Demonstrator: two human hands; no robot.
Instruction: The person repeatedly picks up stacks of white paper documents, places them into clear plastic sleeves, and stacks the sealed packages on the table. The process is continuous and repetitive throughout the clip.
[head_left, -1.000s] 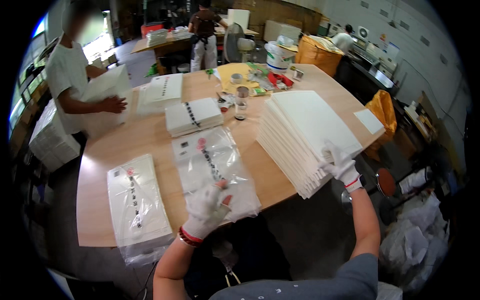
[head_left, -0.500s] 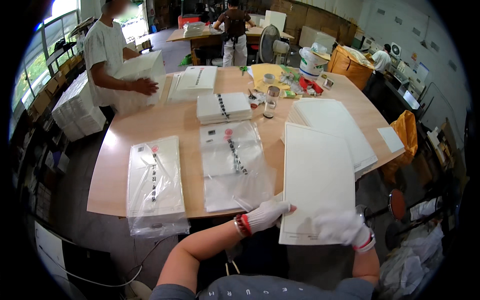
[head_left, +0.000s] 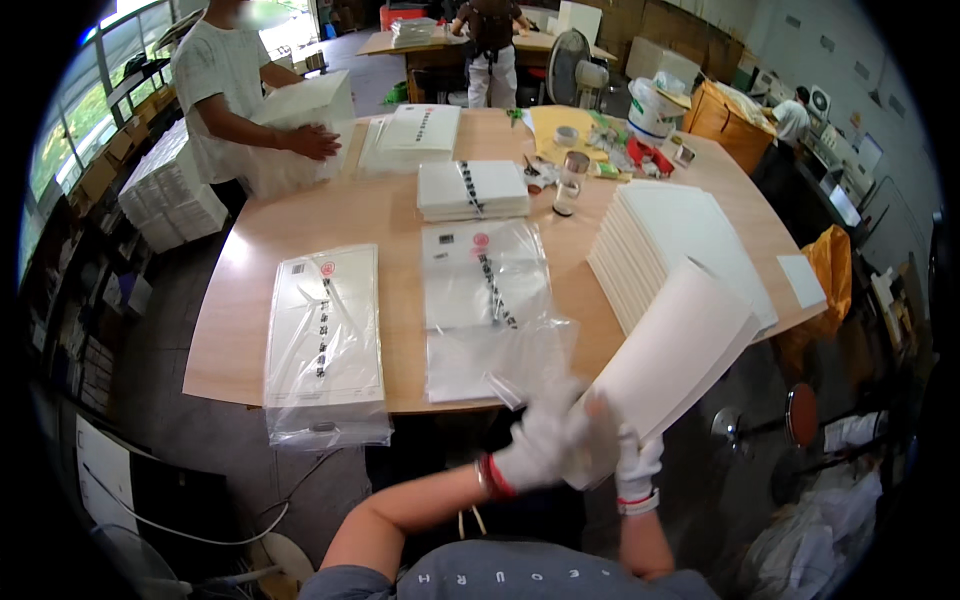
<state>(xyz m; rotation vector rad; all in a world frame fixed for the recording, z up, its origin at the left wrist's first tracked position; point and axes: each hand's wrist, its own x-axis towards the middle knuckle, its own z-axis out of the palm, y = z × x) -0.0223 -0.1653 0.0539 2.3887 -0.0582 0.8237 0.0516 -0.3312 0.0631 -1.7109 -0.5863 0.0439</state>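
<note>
In front of me, off the table's near edge, a sheaf of white paper [head_left: 672, 352] is bent into a curve, its upper end tilted to the right. My left hand [head_left: 560, 438], in a white knit glove with a red cuff, is closed at the paper's lower left edge and smeared by motion. Lower on the sheaf, my right hand [head_left: 640, 466], also gloved, grips the bottom edge. Just beyond lies a tall fanned stack of white paper [head_left: 700, 235]. Left of my hands, a clear plastic bag [head_left: 480, 365] covers printed white sheets.
The wooden table [head_left: 235, 330] carries another bagged paper packet [head_left: 325, 325], a bundled paper stack [head_left: 472, 190] and a clear jar [head_left: 570, 185]. Across it, a person [head_left: 225, 110] holds a large wrapped block. A red-topped stool [head_left: 800, 415] stands at right.
The paper has gone from flat and upright to curved and tilted right. My right hand has moved left, closer to my left hand. The view has shifted slightly.
</note>
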